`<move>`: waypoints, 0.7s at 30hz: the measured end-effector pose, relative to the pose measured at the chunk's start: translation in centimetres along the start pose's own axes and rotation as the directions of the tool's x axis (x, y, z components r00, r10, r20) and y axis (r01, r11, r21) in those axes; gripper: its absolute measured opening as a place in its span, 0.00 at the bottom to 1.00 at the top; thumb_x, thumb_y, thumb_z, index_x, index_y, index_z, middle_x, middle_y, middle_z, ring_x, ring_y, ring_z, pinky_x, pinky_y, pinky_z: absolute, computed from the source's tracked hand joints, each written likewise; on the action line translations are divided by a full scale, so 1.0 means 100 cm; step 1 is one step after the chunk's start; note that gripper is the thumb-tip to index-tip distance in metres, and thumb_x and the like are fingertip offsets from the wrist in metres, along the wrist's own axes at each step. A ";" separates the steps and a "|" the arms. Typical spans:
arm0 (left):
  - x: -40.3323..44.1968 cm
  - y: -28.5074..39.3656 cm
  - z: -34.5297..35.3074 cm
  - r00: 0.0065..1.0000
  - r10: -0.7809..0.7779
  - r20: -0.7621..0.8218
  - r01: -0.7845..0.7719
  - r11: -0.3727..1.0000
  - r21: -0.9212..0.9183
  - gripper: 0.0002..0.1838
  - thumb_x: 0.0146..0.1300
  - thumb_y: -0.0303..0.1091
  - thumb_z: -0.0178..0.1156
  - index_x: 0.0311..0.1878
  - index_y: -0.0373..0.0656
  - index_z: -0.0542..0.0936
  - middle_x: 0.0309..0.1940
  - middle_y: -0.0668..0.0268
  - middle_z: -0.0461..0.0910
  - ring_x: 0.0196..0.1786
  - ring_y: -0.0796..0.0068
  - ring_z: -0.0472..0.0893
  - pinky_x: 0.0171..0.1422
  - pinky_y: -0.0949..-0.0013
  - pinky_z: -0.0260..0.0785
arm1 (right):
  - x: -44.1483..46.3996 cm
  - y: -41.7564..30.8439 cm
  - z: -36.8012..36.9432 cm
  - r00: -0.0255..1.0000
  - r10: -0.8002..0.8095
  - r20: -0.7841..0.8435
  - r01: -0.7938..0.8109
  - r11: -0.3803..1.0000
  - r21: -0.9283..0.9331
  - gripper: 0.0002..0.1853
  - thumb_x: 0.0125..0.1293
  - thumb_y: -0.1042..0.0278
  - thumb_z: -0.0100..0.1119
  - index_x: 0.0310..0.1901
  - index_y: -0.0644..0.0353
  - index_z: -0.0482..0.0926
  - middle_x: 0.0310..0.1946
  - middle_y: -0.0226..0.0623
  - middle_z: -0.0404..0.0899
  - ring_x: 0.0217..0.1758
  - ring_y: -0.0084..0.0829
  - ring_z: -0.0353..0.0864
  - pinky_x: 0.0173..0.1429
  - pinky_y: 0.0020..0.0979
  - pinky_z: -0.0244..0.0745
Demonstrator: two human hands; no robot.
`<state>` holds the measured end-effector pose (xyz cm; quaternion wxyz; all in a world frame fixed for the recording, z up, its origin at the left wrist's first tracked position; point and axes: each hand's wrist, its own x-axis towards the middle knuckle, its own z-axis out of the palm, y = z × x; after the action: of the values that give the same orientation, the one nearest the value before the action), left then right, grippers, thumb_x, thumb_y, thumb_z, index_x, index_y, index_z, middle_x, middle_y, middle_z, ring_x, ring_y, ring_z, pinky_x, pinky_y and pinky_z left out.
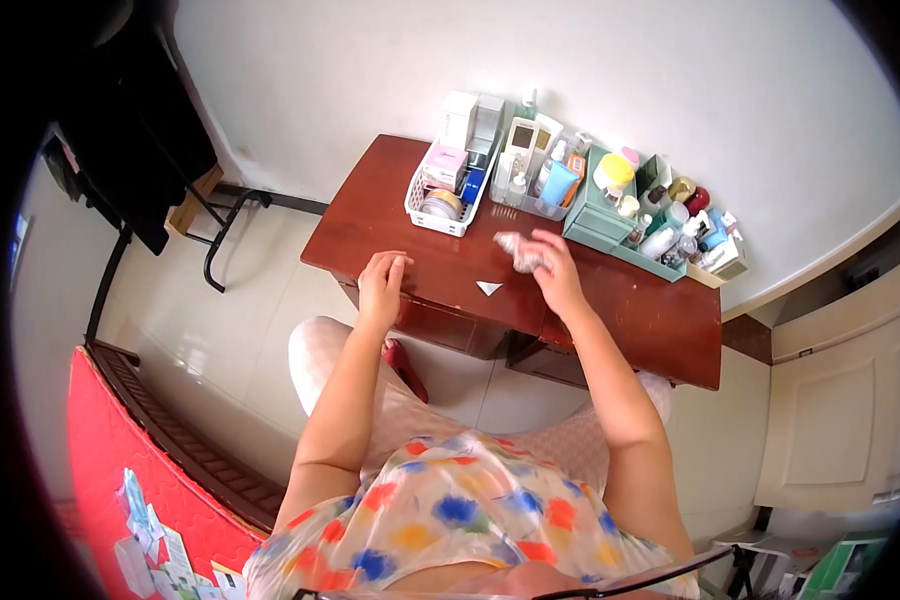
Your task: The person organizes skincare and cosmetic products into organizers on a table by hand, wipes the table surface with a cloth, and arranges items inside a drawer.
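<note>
My right hand [554, 275] is closed around a crumpled whitish wad [515, 246], a tissue or thin wrap, and holds it over the brown wooden desk [435, 268]. A small white triangular scrap [489, 288] lies on the desk between my hands. At the desk's front edge, my left hand [381, 284] holds nothing, its fingers loosely bent and apart from the thumb. The nearest container to it is a white basket [436, 220] with boxes and a round jar inside.
A clear organizer [515, 190] with bottles and a remote stands by the wall. Beside it sits a green drawer box [595, 220] crowded with jars and bottles. A red mattress [160, 480] is at lower left, a black metal stand [225, 225] at left, a cream door [840, 400] at right.
</note>
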<state>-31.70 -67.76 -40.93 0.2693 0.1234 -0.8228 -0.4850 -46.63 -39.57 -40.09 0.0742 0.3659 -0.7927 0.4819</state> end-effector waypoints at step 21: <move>0.005 -0.027 0.012 0.998 0.018 -0.063 -0.011 0.994 0.111 0.12 0.70 0.35 0.55 0.38 0.39 0.85 0.43 0.60 0.84 0.46 0.58 0.83 0.54 0.60 0.73 | -0.061 -0.068 0.050 0.887 -0.216 0.408 0.120 0.962 0.247 0.22 0.56 0.87 0.50 0.51 0.61 0.83 0.56 0.41 0.81 0.63 0.45 0.76 0.68 0.40 0.71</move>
<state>-32.96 -68.43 -43.58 0.2915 0.1476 -0.8403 -0.4325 -36.61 -42.39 -40.71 -0.1010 0.5366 -0.6978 0.4636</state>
